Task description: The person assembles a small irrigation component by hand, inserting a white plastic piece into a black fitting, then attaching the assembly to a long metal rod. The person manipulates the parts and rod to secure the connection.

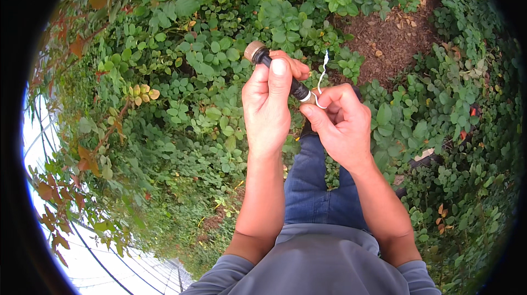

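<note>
My left hand (267,100) is wrapped round a short black tube (300,90), thumb along its top. At the tube's upper left end is a ribbed, bronze-coloured collar (254,51). A white band circles the tube near its lower right end. My right hand (346,122) is closed at that end, thumb and forefinger pinching a thin white strip (322,78). The strip looks twisted, and its loose end rises above the right hand. Curled fingers hide part of the tube and the strip's other end.
Dense green leafy shrubs (186,64) surround me. Brown bare ground with dry leaves (390,42) lies at the far right. Reddish-leaved stems (55,190) and dark cables (93,254) are at the left rim. My jeans (307,185) show below my hands.
</note>
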Demonstrator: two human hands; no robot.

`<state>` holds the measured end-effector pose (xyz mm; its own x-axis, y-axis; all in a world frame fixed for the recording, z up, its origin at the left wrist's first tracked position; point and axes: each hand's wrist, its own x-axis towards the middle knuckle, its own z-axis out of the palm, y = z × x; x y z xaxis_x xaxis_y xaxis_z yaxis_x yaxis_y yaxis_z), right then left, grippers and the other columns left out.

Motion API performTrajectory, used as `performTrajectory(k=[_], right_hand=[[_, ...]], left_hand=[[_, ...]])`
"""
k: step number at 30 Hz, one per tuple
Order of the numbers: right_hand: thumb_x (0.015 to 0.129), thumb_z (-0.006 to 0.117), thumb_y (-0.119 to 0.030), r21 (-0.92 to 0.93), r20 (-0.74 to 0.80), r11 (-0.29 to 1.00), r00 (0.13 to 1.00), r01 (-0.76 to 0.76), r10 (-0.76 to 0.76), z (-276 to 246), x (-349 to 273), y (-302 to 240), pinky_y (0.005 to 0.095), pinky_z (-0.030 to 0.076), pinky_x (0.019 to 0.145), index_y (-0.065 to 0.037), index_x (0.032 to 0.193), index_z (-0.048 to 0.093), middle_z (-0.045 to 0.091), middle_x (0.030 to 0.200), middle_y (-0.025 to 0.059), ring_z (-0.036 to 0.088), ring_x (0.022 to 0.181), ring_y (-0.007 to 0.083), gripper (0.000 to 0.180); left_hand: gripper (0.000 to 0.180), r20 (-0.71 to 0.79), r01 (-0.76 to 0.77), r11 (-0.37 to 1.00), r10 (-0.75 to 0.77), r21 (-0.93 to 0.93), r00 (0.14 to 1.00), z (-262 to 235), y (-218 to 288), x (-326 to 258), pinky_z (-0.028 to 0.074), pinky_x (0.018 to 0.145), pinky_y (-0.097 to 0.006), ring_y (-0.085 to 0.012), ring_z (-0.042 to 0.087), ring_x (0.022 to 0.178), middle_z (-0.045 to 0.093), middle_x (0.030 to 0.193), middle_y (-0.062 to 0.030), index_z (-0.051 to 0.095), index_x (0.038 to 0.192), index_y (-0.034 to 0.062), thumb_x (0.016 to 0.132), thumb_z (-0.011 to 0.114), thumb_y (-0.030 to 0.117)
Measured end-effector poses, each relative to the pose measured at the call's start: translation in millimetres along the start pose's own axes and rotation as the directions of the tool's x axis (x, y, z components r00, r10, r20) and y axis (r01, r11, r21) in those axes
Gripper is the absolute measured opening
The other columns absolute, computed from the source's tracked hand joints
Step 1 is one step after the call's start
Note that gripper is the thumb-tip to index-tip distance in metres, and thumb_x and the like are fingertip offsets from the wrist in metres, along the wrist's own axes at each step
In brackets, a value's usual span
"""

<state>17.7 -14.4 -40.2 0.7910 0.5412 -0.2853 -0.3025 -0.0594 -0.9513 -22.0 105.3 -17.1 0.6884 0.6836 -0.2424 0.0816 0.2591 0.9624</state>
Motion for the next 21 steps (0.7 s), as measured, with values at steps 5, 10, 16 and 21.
performTrajectory(k=[5, 10, 16, 21], right_hand=[[0.078, 0.079, -0.011, -0.011, -0.01, 1.0, 1.0, -0.013, 0.013, -1.5, 1.7, 0.5, 0.0294, 0.049, 0.058, -0.005, 0.087, 0.056, 0.066, 0.074, 0.0065, 0.063, 0.064, 0.0153, 0.025], [0.077, 0.08, -0.012, 0.021, -0.025, 1.0, 1.0, -0.005, 0.006, -0.8, 1.2, 0.9, 0.0296, 0.049, 0.058, -0.005, 0.086, 0.056, 0.066, 0.074, 0.0065, 0.063, 0.064, 0.0158, 0.026], [0.077, 0.08, -0.012, -0.015, -0.012, 1.0, 1.0, -0.014, 0.014, -2.4, -0.4, 0.5, 0.0299, 0.05, 0.057, -0.005, 0.086, 0.056, 0.067, 0.075, 0.0069, 0.064, 0.064, 0.0165, 0.027], [0.077, 0.081, -0.012, 0.027, -0.02, 0.999, 0.999, -0.033, 0.033, -3.7, 0.4, -0.7, 0.0297, 0.05, 0.058, -0.005, 0.086, 0.056, 0.067, 0.075, 0.0071, 0.064, 0.064, 0.0164, 0.027]], left_hand=[[0.031, -0.083, 0.068, 0.997, -0.064, 0.043, 0.994, 12.5, 13.5, 0.7, 0.047, 0.08, -0.03, -0.0151, 0.058, 0.09, 0.062, 0.101, -0.007, 0.064, 0.094, 0.0012, 0.1, 0.054, 0.03], [0.023, -0.126, 0.035, 0.995, -0.047, -0.091, 0.991, 19.8, 14.6, -0.4, 0.053, 0.091, -0.037, -0.0264, 0.065, 0.103, 0.064, 0.11, -0.0138, 0.054, 0.112, 0.0037, 0.098, 0.058, 0.021], [0.029, -0.135, -0.016, 0.96, -0.023, -0.281, 0.991, 22.1, 8.4, -1.5, 0.049, 0.097, -0.047, -0.0374, 0.059, 0.112, 0.061, 0.115, -0.0208, 0.051, 0.109, 0.0006, 0.096, 0.059, 0.026], [0.021, -0.02, 0.057, 0.914, -0.071, -0.401, 0.997, 10.9, 2.4, -2.9, 0.052, 0.091, -0.044, -0.0331, 0.065, 0.102, 0.064, 0.105, -0.0137, 0.048, 0.117, 0.0071, 0.099, 0.054, 0.018]])
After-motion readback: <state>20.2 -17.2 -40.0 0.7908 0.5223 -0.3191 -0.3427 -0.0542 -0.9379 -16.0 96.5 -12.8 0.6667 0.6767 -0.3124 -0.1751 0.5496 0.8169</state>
